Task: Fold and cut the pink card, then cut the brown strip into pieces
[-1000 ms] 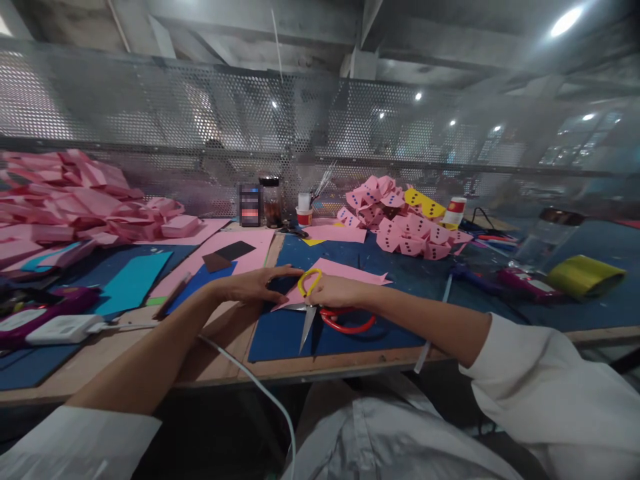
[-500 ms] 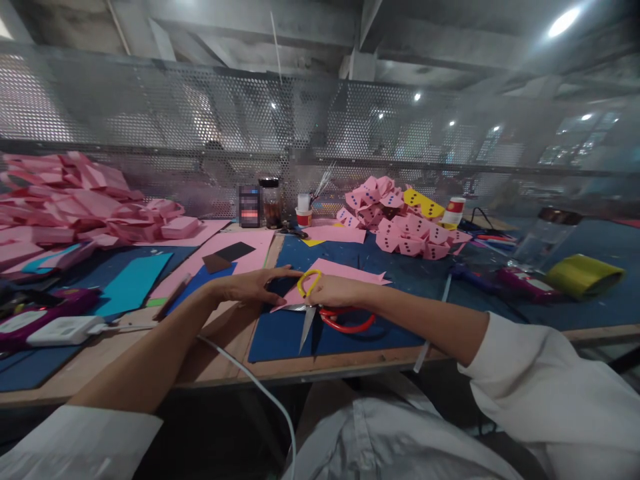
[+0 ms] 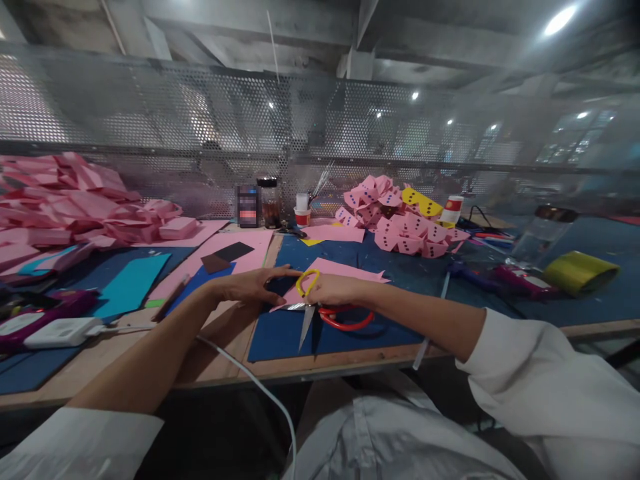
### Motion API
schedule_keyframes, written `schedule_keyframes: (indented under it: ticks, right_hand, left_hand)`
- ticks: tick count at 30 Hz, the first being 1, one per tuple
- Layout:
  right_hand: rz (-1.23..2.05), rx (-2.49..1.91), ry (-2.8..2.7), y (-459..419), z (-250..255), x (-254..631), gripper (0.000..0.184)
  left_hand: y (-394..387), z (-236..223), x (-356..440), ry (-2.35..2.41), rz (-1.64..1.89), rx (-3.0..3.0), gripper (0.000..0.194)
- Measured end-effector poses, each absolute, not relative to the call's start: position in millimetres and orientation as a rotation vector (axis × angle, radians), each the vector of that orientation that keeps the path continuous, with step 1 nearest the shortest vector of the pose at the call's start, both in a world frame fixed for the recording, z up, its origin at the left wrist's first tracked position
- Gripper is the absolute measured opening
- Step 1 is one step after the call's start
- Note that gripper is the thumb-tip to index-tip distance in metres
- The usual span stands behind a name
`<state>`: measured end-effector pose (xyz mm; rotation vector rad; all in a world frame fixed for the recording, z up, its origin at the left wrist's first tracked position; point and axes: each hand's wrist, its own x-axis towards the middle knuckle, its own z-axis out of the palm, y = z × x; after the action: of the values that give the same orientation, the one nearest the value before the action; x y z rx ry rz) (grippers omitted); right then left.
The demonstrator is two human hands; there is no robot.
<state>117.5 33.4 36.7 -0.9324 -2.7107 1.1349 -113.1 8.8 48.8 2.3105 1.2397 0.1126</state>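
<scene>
Head view — right hand grip clamped on scissors | left hand fingers spread, pressing pink paper

Scissors with one yellow handle loop and one red, blades silver, over pink paper on a dark blue mat. Far edge: pink pieces dotted black, one yellow. Left edge: plain pink heap, turquoise sheet. Tabletop bare tan wood.
</scene>
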Motion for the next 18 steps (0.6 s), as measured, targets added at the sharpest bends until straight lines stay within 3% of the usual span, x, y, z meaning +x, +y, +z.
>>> schedule_keyframes:
  ticks: [18]
  right_hand:
    - [1.17,-0.96,-2.699,31.1,40.8,114.9,0.008]
  left_hand:
    - [11.4,46.1,-117.1,1.204,0.109,2.344,0.082]
